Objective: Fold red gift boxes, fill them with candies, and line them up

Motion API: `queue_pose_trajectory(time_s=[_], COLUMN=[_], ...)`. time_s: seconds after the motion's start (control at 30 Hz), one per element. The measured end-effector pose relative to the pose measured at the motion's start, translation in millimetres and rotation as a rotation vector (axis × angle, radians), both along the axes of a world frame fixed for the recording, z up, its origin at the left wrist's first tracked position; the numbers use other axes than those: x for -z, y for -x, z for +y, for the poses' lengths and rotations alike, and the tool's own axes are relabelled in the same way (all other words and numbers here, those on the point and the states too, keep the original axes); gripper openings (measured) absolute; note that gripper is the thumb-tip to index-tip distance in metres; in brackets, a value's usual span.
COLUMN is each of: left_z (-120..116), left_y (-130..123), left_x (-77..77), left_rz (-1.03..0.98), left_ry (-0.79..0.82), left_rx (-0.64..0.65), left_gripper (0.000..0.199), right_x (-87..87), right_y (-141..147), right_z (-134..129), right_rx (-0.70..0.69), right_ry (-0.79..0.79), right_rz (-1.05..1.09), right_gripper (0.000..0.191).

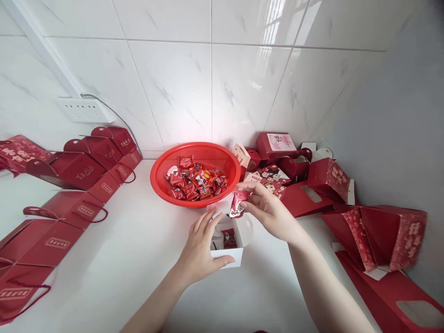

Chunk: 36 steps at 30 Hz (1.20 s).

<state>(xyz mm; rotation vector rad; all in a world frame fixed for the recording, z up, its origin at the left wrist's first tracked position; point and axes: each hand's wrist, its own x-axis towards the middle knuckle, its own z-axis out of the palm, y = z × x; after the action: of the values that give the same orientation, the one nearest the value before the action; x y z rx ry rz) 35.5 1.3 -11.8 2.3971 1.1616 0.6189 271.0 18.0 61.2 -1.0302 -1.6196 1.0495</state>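
A small white box (227,257) stands with its top open on the white table, and a red wrapped candy (229,238) lies inside it. My left hand (200,247) grips the box from its left side, thumb along the near wall and fingers at the far side. Above the box's far right corner, my right hand (265,208) pinches a pink and white wrapped candy (237,203) between thumb and fingers. Just behind sits a red plastic basket (160,189) with many red wrapped candies (194,182) in it.
Red gift boxes with cord handles (83,210) line the left side. More red boxes (277,145) and flattened cartons (378,236) crowd the right. A tiled wall (173,83) closes the back, with a power strip (85,110) and cable at left.
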Motion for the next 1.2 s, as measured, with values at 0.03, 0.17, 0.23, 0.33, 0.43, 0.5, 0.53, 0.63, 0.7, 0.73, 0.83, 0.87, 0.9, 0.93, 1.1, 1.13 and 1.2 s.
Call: queue_pose_trajectory(time_s=[0.03, 0.17, 0.23, 0.33, 0.43, 0.5, 0.53, 0.63, 0.7, 0.73, 0.83, 0.87, 0.9, 0.93, 1.1, 1.13, 1.2], left_z=[1, 6, 9, 15, 21, 23, 24, 22, 20, 20, 19, 18, 18, 18, 19, 19, 19], left_y=[1, 5, 8, 11, 11, 10, 10, 7, 6, 6, 6, 6, 6, 6, 6, 7, 7], left_x=[1.0, 5.4, 8.6, 13.6, 19.2, 23.2, 25.1, 29.6, 31.6, 32.4, 34.5, 35.0, 35.2, 35.3, 34.4, 34.3, 33.9], left_rz=[-0.007, -0.071, -0.129, -0.228, -0.315, -0.361, -0.374, -0.362, -0.347, -0.345, -0.359, -0.361, -0.360, -0.356, -0.324, -0.322, -0.322], left_ry=[-0.001, 0.012, 0.022, 0.036, 0.069, 0.074, 0.073, 0.071, 0.069, 0.065, 0.052, 0.048, 0.044, 0.041, 0.049, 0.053, 0.061], left_rx=[0.012, 0.051, 0.074, 0.098, 0.114, 0.128, 0.129, 0.098, 0.076, 0.071, 0.068, 0.069, 0.071, 0.073, 0.070, 0.069, 0.074], left_gripper=[0.099, 0.097, 0.098, 0.099, 0.101, 0.102, 0.102, 0.104, 0.106, 0.106, 0.107, 0.108, 0.108, 0.108, 0.108, 0.108, 0.108], right_x=[-0.5, -1.2, -1.8, -4.6, -8.5, -10.3, -10.5, -7.6, -2.4, 1.1, 15.2, 20.7, 26.2, 31.4, 41.9, 40.5, 36.8], right_y=[0, 2, 4, 5, 6, 7, 8, 13, 20, 25, 44, 52, 58, 64, 70, 68, 66], right_z=[-2, -7, -9, -13, -16, -18, -18, -20, -19, -17, -11, -8, -5, -2, 10, 12, 16], right_rx=[0.004, -0.012, -0.024, 0.001, 0.027, 0.064, 0.086, 0.105, 0.079, 0.064, 0.001, -0.038, -0.086, -0.136, -0.214, -0.205, -0.215], right_ry=[0.000, 0.007, 0.008, -0.025, -0.046, -0.065, -0.077, -0.058, -0.042, -0.045, -0.048, -0.030, -0.010, 0.009, 0.038, 0.032, 0.017], right_rz=[-0.014, -0.007, 0.016, 0.043, -0.042, -0.161, -0.219, -0.363, -0.449, -0.499, -0.703, -0.774, -0.834, -0.880, -0.980, -0.980, -0.949], right_gripper=[0.032, 0.031, 0.030, 0.026, 0.022, 0.020, 0.020, 0.020, 0.015, 0.012, 0.011, 0.011, 0.013, 0.014, 0.021, 0.022, 0.023])
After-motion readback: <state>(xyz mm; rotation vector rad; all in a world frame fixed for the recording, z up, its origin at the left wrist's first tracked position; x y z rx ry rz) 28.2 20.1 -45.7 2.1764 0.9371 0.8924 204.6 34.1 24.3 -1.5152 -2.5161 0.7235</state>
